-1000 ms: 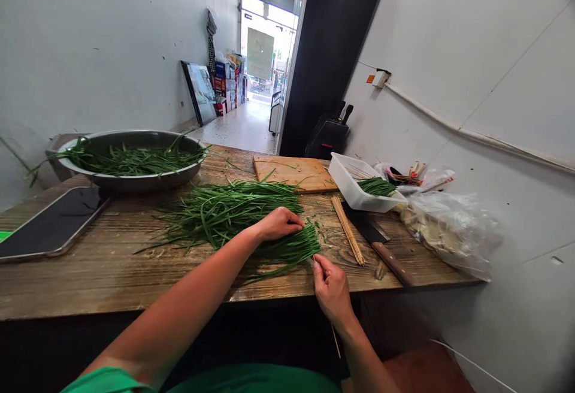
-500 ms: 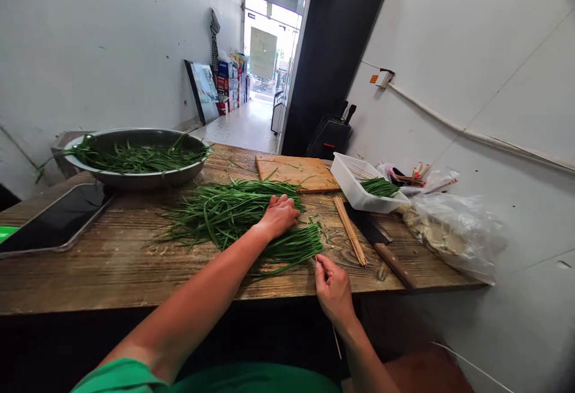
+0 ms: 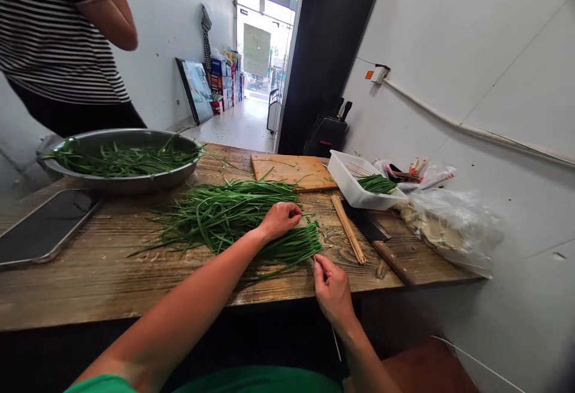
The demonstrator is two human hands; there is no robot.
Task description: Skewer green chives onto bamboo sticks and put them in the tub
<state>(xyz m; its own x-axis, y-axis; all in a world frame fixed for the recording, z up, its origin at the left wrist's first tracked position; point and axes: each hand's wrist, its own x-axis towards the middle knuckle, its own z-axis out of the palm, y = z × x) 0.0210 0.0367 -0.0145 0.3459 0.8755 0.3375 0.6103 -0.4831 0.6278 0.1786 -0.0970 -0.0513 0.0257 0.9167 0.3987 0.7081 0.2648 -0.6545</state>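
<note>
Since the earlier frame, a person in stripes [image 3: 58, 45] has entered the head view behind the metal bowl [image 3: 135, 185]. The left hand [image 3: 279, 220] curls over green stalks [image 3: 233, 210] on the counter [image 3: 90, 285]; its grip cannot be told. The right hand [image 3: 332, 288] pinches a thin skewer [image 3: 336, 342] by the stalks' ends.

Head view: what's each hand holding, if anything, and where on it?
Right hand: a thin stick, pinched near its upper tip. Left hand: over the green stalks; can't tell whether it grips any.
</note>
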